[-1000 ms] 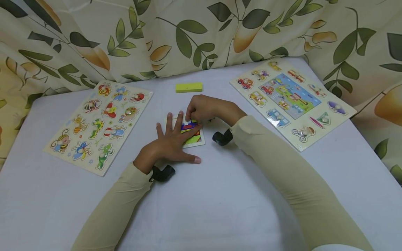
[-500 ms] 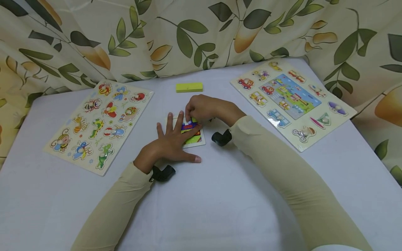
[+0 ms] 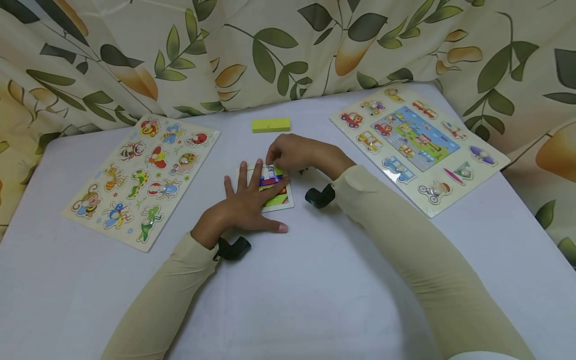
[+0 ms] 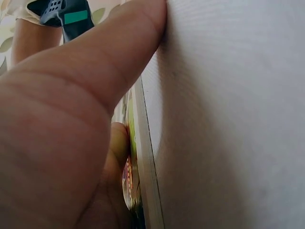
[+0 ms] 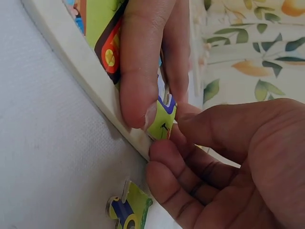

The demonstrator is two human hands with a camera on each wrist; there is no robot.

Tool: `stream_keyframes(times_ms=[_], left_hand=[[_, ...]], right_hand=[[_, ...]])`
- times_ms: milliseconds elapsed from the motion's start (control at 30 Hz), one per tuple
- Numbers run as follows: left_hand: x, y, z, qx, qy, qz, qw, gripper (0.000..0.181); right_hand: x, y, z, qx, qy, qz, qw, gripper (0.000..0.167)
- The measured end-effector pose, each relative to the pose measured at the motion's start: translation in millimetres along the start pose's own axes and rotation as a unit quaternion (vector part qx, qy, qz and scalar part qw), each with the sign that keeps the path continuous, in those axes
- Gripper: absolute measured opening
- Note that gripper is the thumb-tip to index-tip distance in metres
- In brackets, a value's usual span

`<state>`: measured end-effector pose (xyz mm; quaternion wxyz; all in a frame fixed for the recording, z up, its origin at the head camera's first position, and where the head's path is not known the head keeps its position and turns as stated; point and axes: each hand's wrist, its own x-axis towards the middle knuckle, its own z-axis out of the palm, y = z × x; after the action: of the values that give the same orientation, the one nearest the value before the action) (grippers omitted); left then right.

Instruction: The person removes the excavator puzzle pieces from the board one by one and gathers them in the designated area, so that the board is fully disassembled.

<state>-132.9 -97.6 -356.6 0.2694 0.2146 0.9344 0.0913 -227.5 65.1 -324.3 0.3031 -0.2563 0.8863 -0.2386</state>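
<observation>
while the fingers of the right hand [image 3: 294, 154] are drawn together, thumb and fingertips pinching the edge of a small flat green-and-blue jigsaw piece [image 5: 163, 119], that piece sits at the far right corner of a small rectangular pale-rimmed puzzle board [image 5: 76, 67] with a bright printed picture; whether it lies fully in place cannot be told. the left hand [image 3: 245, 205] is laid palm down over the left part of the board, its fingers straight and spread wide, gripping nothing, the index finger right beside the piece. the step in hand looks like working this corner piece while the left hand steadies the board; the next move seems to call for squaring its edges with the picture and a light press. the right hand arches, knuckles up, over the board's far right corner; the left forearm slants in from the board's near left. a loose green-and-blue notched jigsaw piece [image 5: 131, 205] lies on the white-covered surface [image 3: 315, 280] just right of the board. farther out, a yellow rectangular bar [image 3: 271, 125] is beyond the board, a large cream insect-figure board [image 3: 171, 202] to its left, a large cream vehicle-figure board [image 3: 418, 182] to its right.
</observation>
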Motion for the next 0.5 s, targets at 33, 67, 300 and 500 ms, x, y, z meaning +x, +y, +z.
stream_keyframes(times_ms=[33, 67, 300, 500], left_hand=[[0.2, -0.4, 0.3, 0.001, 0.0, -0.001, 1.0, 0.103], [0.5, -0.8, 0.6, 0.001, 0.0, -0.001, 1.0, 0.103], [2.5, -2.4, 2.3, 0.002, 0.002, -0.003, 1.0, 0.104], [2.6, -2.3, 2.2, 0.002, 0.002, -0.005, 1.0, 0.105]], right_hand=[[0.4, 0.7, 0.2, 0.0, 0.002, -0.001, 1.0, 0.025], [0.4, 1.1, 0.3, 0.0, 0.003, -0.002, 1.0, 0.025], [-3.7, 3.5, -0.3, 0.006, 0.017, -0.011, 0.9998, 0.023], [-4.3, 5.2, -0.7, 0.019, 0.03, -0.019, 0.9992, 0.021]])
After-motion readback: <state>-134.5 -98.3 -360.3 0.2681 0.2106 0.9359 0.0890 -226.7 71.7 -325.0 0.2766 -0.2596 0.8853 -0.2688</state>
